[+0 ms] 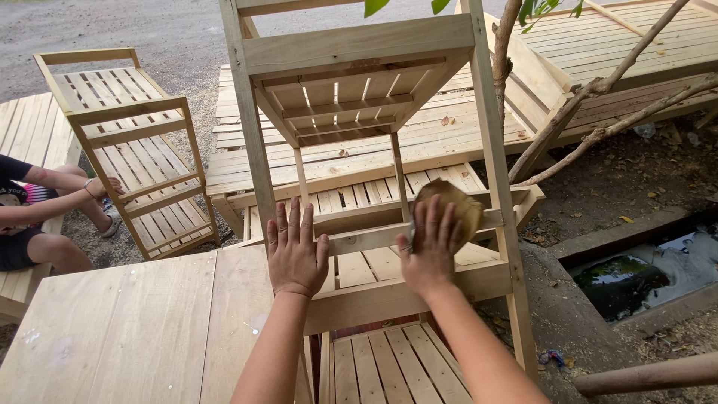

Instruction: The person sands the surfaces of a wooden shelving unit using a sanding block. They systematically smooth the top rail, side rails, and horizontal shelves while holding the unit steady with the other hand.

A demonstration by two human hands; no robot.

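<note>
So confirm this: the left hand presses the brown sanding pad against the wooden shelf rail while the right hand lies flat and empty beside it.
Not quite: the hands are swapped. In the head view the right hand presses the brown sanding pad against the wooden shelf rail, while the left hand lies flat and empty beside it.

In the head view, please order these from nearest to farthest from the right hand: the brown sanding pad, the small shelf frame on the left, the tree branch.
1. brown sanding pad, under the right hand.
2. tree branch, up right.
3. small shelf frame, far left.
</note>
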